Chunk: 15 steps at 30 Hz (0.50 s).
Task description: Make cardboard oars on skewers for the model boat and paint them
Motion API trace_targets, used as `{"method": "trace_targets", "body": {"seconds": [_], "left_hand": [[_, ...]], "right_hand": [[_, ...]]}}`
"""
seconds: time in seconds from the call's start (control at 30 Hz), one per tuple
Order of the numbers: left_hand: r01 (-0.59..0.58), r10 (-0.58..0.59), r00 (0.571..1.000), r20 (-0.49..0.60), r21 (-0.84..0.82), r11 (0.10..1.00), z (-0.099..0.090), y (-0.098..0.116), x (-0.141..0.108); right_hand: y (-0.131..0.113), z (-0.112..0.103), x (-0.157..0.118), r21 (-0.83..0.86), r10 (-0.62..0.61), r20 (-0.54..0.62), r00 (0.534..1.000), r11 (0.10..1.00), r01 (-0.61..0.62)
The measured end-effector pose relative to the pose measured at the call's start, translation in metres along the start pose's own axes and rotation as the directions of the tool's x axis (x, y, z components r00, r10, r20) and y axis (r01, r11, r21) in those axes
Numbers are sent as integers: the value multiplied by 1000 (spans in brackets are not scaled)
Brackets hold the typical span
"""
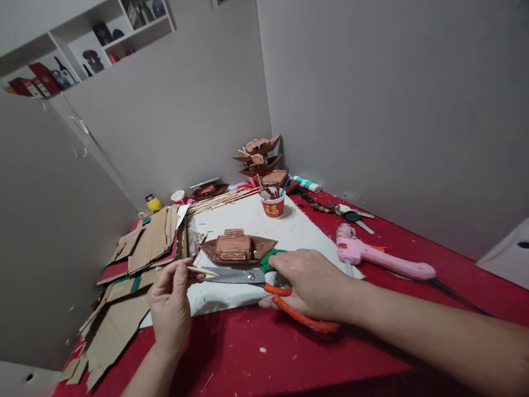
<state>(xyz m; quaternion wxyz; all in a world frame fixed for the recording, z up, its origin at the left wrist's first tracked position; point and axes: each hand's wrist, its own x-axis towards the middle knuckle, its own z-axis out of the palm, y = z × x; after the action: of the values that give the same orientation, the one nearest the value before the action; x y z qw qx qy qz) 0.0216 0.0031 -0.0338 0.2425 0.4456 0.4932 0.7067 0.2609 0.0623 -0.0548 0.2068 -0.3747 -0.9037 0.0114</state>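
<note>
My left hand (170,300) pinches a thin pale wooden stick (205,271), whose tip lies at the scissor blades. Scissors (242,276) with orange and green handles are held in my right hand (308,284), blades pointing left toward the stick. Just behind the blades, a small brown model boat (235,247) with a ridged cabin roof rests on a white sheet (219,300). Whether the blades touch the stick cannot be made out.
Cardboard pieces (152,240) are piled at the left. Behind the boat stand a red paper cup (272,203), bundled sticks (225,199) and stacked model boats (258,157). A pink glue gun (384,259) lies right on the red table (256,364), its cord trailing right.
</note>
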Motion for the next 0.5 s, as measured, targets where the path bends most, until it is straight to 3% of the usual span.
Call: {"method": "trace_targets", "body": {"seconds": [0.5], "left_hand": [[43,-43,999,-3,-90,995,2,1,2]], "right_hand": [[-1,1,-1,2,0,-25,1000,1000,0]]}}
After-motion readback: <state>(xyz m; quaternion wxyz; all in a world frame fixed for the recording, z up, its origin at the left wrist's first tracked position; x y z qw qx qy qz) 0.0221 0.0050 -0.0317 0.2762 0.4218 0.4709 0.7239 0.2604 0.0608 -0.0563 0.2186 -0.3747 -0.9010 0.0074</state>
